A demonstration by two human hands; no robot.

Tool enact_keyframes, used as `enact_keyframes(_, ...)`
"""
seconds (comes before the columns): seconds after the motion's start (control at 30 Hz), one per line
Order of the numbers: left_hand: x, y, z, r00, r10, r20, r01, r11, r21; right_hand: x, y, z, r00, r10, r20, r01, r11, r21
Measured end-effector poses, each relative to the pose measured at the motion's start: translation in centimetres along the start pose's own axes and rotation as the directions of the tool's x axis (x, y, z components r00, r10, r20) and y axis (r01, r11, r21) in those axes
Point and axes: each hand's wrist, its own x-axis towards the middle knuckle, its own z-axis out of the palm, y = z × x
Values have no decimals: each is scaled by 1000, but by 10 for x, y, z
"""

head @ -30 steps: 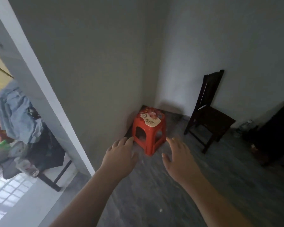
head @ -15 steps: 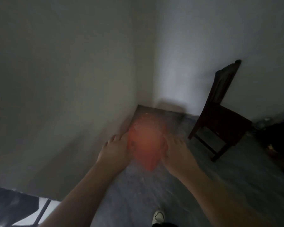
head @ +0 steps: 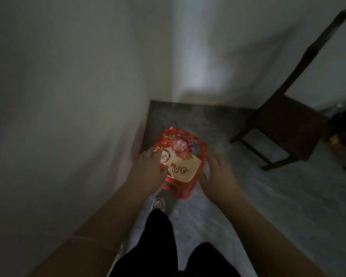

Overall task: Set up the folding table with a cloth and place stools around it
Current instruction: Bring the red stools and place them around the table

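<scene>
Legs: dark trousers fill the bottom middle of the view, and one white shoe is planted on the floor just short of the stool.
Left hand: left hand lies on the stool's left edge, fingers spread and curled over the rim, thumb on the seat top beside the cream label; it is closed loosely on that edge.
Right hand: right hand is against the stool's right side, fingers extended and pointing away from the body, palm turned toward the plastic. Whether it truly presses on the stool or is only just beside it, I cannot tell, because the frame is blurred there.
Stool: red plastic stool, low and square with rounded corners, stands on the floor between the two hands, close to the left wall and a little out from the room corner.
Stool top: glossy red seat printed with a cluster of pink and red flowers and some blue leaves toward the far side; a cream, partly torn label with dark red script covers the near half.
Stool side: the near face is red with a darker slot; the legs are mostly hidden from above.
Floor: grey speckled floor, paler near the feet.
Chair: dark wooden chair stands well apart to the right, its back against the far wall.
Walls: pale wall on the left meets the far wall in the corner beyond the stool.
</scene>
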Motion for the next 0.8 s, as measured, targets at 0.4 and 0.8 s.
enact_keyframes(0.4, 234, -129, 184, 972, -81, 219, 83, 997, -1, 200, 92, 214, 915, 381, 136, -397, 908, 130)
enact_keyframes(0.8, 280, -154, 258, 945, -153, 288, 195, 973, -123, 234, 130, 305, 763, 621, 182, -636, 670, 382)
